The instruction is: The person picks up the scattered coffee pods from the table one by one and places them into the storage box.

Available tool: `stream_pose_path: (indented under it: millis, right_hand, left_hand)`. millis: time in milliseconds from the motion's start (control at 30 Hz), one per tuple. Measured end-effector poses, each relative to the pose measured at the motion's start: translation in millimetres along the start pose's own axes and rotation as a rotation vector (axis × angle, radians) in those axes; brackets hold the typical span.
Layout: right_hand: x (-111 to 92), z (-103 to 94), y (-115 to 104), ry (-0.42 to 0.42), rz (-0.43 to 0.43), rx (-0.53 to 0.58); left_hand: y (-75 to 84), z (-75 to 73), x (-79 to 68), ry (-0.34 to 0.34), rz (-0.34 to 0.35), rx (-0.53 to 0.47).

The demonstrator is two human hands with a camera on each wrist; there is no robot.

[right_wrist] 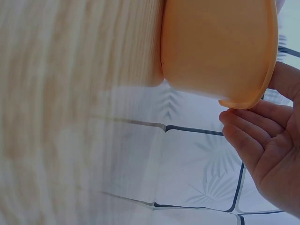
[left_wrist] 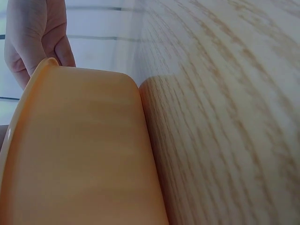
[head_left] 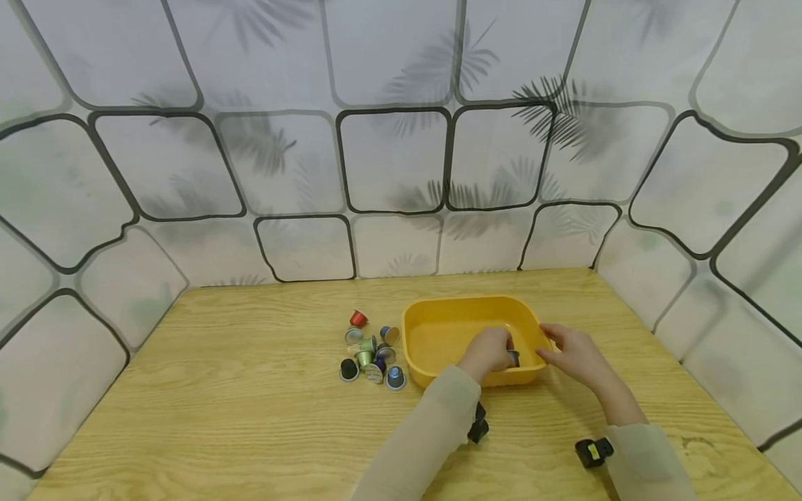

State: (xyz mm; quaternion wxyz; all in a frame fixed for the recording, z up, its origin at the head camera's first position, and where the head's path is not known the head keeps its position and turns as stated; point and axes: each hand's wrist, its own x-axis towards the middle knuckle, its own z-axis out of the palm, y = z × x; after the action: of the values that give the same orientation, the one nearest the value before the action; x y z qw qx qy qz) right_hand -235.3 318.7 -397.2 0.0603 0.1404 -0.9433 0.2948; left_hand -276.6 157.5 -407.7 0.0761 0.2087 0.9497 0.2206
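My left hand (head_left: 490, 351) reaches into the yellow plastic tray (head_left: 441, 334) near its front right corner. A dark blue coffee capsule (head_left: 514, 358) shows at its fingertips, partly hidden by the hand. My right hand (head_left: 576, 355) holds the tray's right rim; in the right wrist view the right hand's fingers (right_wrist: 246, 136) lie outside the corner, with the thumb at the rim. In the left wrist view the tray's outer wall (left_wrist: 89, 140) hides the left hand's grip, and the right hand (left_wrist: 35, 37) appears at the far corner.
Several coffee capsules lie in a loose cluster left of the tray, among them a red one (head_left: 358, 318), a black one (head_left: 349, 370), a blue one (head_left: 395, 377) and a light green one (head_left: 364, 358). Patterned walls (head_left: 395, 160) border the wooden table (head_left: 250, 390).
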Motion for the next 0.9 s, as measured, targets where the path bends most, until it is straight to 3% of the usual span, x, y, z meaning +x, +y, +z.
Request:
stream_pose_path:
  millis: [900]
  right_hand:
    - [0.6, 1.0, 0.8, 0.001, -0.002, -0.008]
  left_hand:
    - [-1.1, 0.0, 1.4, -0.029, 0.017, 0.006]
